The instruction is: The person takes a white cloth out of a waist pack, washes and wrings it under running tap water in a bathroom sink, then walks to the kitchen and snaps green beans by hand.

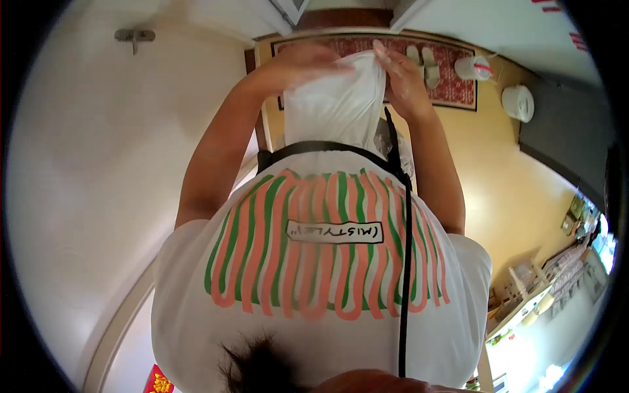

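Above the black strap (327,147) round my waist, white cloth (334,105) stretches away from my body; it looks like the lower part of my white T-shirt (341,347), though the join lies behind the strap. My left hand (301,67) is smeared by motion over the cloth's left upper part, so its grip does not show. At the cloth's right edge is my right hand (405,82), its fingertips against the upper corner, where the fabric is drawn up. Wavy green and pink stripes cover the shirt's chest.
A red patterned rug (452,92) lies ahead, with pale slippers (429,67) on it. White containers, one at the rug's edge (473,68) and one further right (518,103), stand on the yellowish floor. At left is a white door with a handle (135,37).
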The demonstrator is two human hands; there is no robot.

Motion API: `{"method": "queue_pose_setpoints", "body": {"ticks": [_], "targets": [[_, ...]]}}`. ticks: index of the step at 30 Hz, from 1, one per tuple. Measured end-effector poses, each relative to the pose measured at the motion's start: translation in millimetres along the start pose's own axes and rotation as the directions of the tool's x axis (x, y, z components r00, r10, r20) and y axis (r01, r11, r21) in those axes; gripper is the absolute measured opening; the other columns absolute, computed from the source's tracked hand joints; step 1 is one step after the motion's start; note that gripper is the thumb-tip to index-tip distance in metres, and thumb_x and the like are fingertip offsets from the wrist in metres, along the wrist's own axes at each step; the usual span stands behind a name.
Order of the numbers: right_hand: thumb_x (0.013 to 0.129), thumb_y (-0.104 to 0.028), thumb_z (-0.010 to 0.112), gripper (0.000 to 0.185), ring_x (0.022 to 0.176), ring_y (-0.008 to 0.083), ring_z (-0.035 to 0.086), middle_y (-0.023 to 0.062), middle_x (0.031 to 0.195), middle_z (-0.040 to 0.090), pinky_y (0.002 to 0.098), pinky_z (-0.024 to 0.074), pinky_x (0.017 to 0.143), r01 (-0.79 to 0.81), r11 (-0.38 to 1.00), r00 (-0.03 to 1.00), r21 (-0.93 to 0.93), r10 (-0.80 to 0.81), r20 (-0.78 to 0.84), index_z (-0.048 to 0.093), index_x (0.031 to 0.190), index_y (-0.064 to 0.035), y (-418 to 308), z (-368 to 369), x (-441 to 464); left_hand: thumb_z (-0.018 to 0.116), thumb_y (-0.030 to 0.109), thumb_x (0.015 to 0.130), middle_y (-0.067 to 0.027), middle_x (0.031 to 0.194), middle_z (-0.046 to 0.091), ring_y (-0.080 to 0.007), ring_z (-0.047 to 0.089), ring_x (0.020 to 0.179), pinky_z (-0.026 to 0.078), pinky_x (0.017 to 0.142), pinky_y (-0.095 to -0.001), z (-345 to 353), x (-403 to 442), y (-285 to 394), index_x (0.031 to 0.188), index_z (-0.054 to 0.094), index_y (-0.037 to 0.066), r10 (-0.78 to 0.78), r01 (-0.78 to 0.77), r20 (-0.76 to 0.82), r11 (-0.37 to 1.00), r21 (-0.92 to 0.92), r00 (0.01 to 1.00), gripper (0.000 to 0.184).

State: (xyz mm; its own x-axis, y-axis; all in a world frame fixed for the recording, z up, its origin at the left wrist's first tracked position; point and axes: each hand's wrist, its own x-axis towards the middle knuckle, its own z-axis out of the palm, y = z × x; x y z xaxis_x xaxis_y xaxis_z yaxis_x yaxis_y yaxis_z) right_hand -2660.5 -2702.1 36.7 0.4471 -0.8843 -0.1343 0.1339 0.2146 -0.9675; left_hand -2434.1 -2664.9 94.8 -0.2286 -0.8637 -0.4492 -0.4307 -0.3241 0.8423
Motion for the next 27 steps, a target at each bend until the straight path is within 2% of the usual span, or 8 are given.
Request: {"method": "queue_pose_setpoints", "body": {"ticks": [1, 4, 6, 8, 12, 18, 22, 27], "targets": [[0.098, -0.027, 0.056, 0.039, 0.103, 0.0194, 0.063, 0.0143, 0.113, 0.069, 0.0279, 0.0473, 0.091, 0.272, 0.928, 0.962, -0.253, -0.255, 0.100, 0.062, 0.121, 0.0041, 1, -20, 39, 0.066, 0.034, 0.092, 0.0027, 0.085, 0.064, -0.0055, 0.056, 0.076, 0.046, 0.069, -0.0228, -20, 33, 9, 0.104, 0.068, 0.001, 0.013, -0.024, 0.110, 0.994, 0.103, 0.994, 0.035], [0.099, -0.031, 0.055, 0.041, 0.080, 0.0122, 0.056, 0.0091, 0.090, 0.069, 0.0271, 0.0470, 0.078, 0.083, 0.958, 0.994, -0.273, -0.058, 0.098, 0.063, 0.117, 0.0048, -25, -36, 110, 0.067, 0.021, 0.093, 0.0030, 0.088, 0.065, -0.0047, 0.056, 0.081, 0.047, 0.075, -0.0226, -54, 94, 25, 0.112, 0.067, -0.001, 0.009, -0.017, 0.133, 0.998, 0.058, 0.991, 0.029], [0.099, -0.027, 0.054, 0.037, 0.098, 0.0137, 0.058, 0.0106, 0.105, 0.067, 0.0277, 0.0444, 0.092, -0.062, 0.924, 0.991, -0.377, 0.101, 0.086, 0.063, 0.113, 0.0066, -56, -38, 132, 0.066, 0.020, 0.093, 0.0024, 0.093, 0.065, -0.0045, 0.056, 0.083, 0.047, 0.076, -0.0216, -69, 113, 33, 0.114, 0.066, -0.002, 0.027, -0.020, 0.047, 0.991, -0.136, 0.999, 0.030], [0.099, -0.032, 0.056, 0.040, 0.077, 0.0100, 0.051, 0.0052, 0.078, 0.061, 0.0237, 0.0449, 0.075, 0.048, 0.921, 0.995, -0.388, -0.009, 0.102, 0.065, 0.115, 0.0030, -48, -73, 181, 0.066, 0.022, 0.094, 0.0018, 0.096, 0.065, -0.0050, 0.057, 0.084, 0.047, 0.078, -0.0216, -85, 171, 43, 0.115, 0.065, -0.002, 0.067, -0.063, 0.028, 0.992, -0.109, 0.997, 0.032], [0.098, -0.035, 0.058, 0.041, 0.085, 0.0124, 0.054, 0.0073, 0.088, 0.065, 0.0259, 0.0460, 0.080, 0.615, 0.593, 0.781, -0.520, -0.546, 0.302, 0.065, 0.115, 0.0026, -22, -110, 253, 0.060, 0.034, 0.097, -0.0006, 0.089, 0.066, -0.0076, 0.057, 0.079, 0.047, 0.075, -0.0251, -117, 236, 69, 0.110, 0.067, -0.001, 0.052, -0.053, 0.017, 0.997, 0.050, 0.998, 0.038], [0.097, -0.038, 0.060, 0.048, 0.095, 0.0163, 0.059, 0.0090, 0.106, 0.069, 0.0309, 0.0453, 0.091, -0.181, 0.968, 0.983, -0.171, 0.175, -0.051, 0.063, 0.118, 0.0051, -42, -145, 395, 0.057, 0.037, 0.098, -0.0062, 0.103, 0.067, -0.0137, 0.060, 0.092, 0.048, 0.085, -0.0286, -197, 394, 73, 0.116, 0.066, 0.002, 0.043, -0.039, 0.089, 0.998, -0.049, 0.995, 0.040], [0.098, -0.040, 0.058, 0.048, 0.101, 0.0180, 0.060, 0.0109, 0.111, 0.069, 0.0315, 0.0439, 0.096, -0.187, 0.974, 0.960, -0.123, 0.155, -0.233, 0.064, 0.118, 0.0038, -63, -164, 471, 0.056, 0.032, 0.098, -0.0081, 0.119, 0.063, -0.0184, 0.059, 0.110, 0.044, 0.098, -0.0307, -253, 462, 109, 0.123, 0.064, 0.006, 0.121, -0.107, 0.133, 0.988, -0.109, 0.984, 0.038], [0.098, -0.032, 0.058, 0.036, 0.081, 0.0088, 0.058, 0.0022, 0.089, 0.065, 0.0254, 0.0467, 0.074, 0.240, 0.767, 0.920, -0.595, -0.375, -0.113, 0.065, 0.117, -0.0023, -58, -209, 541, 0.058, 0.033, 0.095, -0.0138, 0.108, 0.069, -0.0199, 0.063, 0.101, 0.045, 0.092, -0.0317, -296, 547, 139, 0.115, 0.065, -0.003, 0.364, -0.366, 0.172, 0.930, -0.019, 0.915, 0.041]]}}
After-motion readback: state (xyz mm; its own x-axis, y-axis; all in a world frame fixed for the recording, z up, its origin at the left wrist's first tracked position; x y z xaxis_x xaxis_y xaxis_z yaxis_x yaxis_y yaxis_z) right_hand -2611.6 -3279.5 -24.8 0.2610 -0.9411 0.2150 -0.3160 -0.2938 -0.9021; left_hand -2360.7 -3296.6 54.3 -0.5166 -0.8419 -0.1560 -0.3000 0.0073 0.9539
